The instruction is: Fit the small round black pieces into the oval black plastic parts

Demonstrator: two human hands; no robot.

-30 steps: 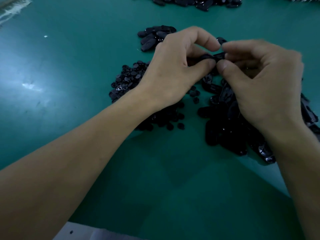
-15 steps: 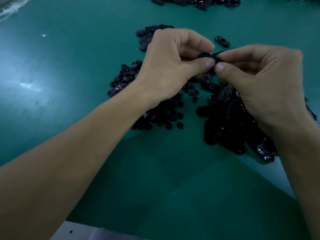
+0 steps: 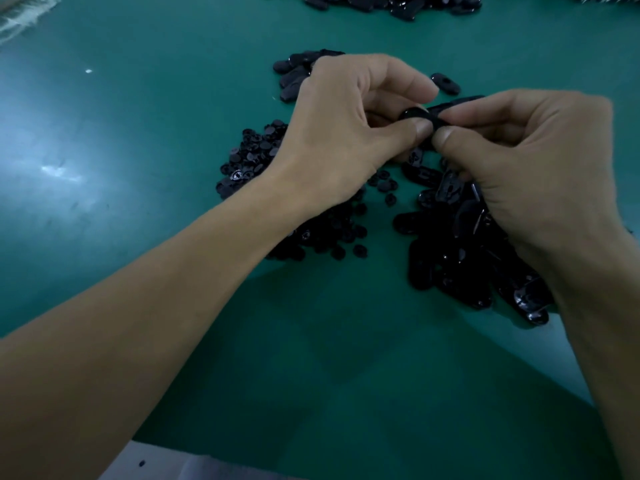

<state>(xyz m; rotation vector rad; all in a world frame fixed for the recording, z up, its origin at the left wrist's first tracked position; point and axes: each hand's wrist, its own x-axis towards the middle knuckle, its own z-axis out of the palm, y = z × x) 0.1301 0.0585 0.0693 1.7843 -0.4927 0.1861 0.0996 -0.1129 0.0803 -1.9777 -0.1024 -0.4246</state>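
Note:
Both hands meet above the green mat and pinch one oval black plastic part (image 3: 424, 116) between thumbs and forefingers. My left hand (image 3: 346, 133) holds its left end; my right hand (image 3: 530, 161) holds its right end. Whether a small round piece sits in it is hidden by the fingertips. A heap of small round black pieces (image 3: 256, 161) lies under my left wrist. A heap of oval black parts (image 3: 450, 251) lies under my right hand.
A small pile of oval parts (image 3: 294, 74) sits behind my left hand, and a single oval part (image 3: 445, 83) lies apart beside it. Another long pile of black parts (image 3: 391, 3) runs along the far edge. The green mat (image 3: 138, 133) stretches left; its near edge shows white.
Both hands shifted slightly nearer and lower over the piles while still pinching the oval part. The lone oval part behind the fingers became visible.

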